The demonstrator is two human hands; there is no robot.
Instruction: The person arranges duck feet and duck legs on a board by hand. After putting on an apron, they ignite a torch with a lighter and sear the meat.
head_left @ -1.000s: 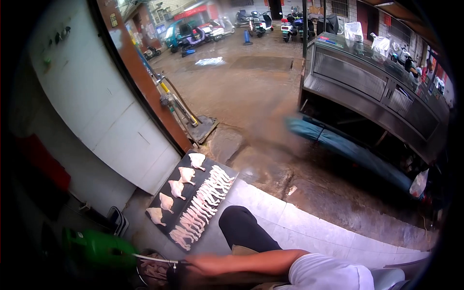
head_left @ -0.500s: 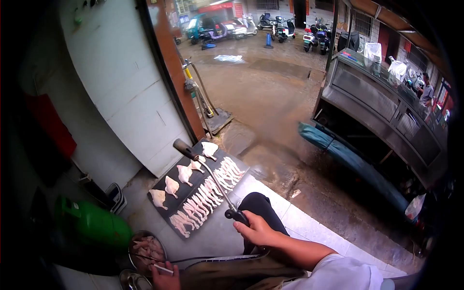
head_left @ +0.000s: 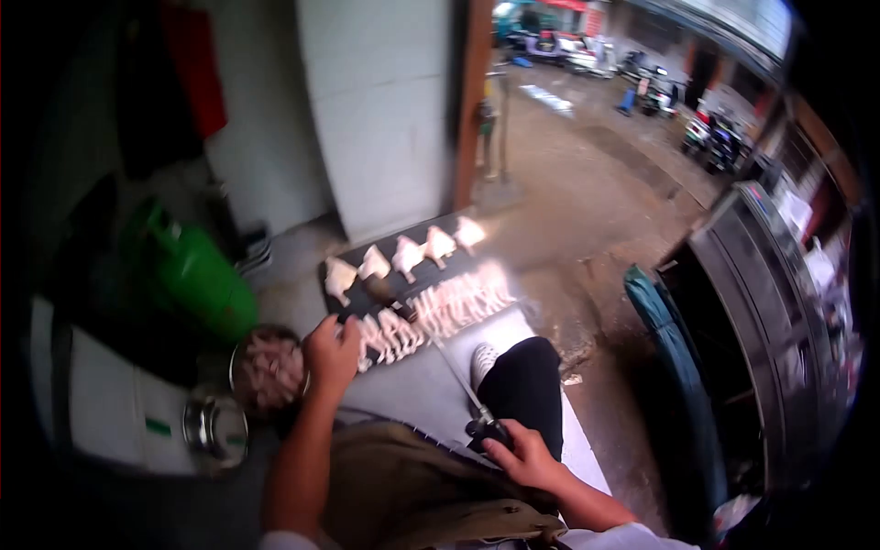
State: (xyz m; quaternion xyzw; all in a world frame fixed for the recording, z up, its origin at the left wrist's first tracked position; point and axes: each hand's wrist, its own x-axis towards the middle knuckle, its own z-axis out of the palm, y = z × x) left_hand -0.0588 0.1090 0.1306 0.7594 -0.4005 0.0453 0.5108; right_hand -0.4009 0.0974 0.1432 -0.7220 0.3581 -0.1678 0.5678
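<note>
My right hand [head_left: 527, 451] is wrapped round the black handle of a long metal gas torch [head_left: 458, 378]. The torch's dark nozzle end lies over a dark tray [head_left: 353, 289]. On that tray are a row of pale poultry leg pieces [head_left: 408, 258] at the back and a row of thin pale feet [head_left: 458, 302] at the front. My left hand [head_left: 332, 348] is raised by the tray's near left corner, its fingers bent near the feet; motion blur hides what they hold, if anything. A metal bowl [head_left: 236, 374] with more pale pieces is left of it.
A green gas cylinder [head_left: 206, 284] stands at the left, with an empty metal bowl [head_left: 215, 431] nearer me. A white panel [head_left: 385, 110] rises behind the tray. On the right are a metal cart [head_left: 761, 302] and a folded teal cover [head_left: 674, 367]. Scooters [head_left: 715, 137] stand farther off.
The view has swung left. My left hand has moved up from beside the bowl of pieces to the tray's near left corner. My right hand still holds the torch.
</note>
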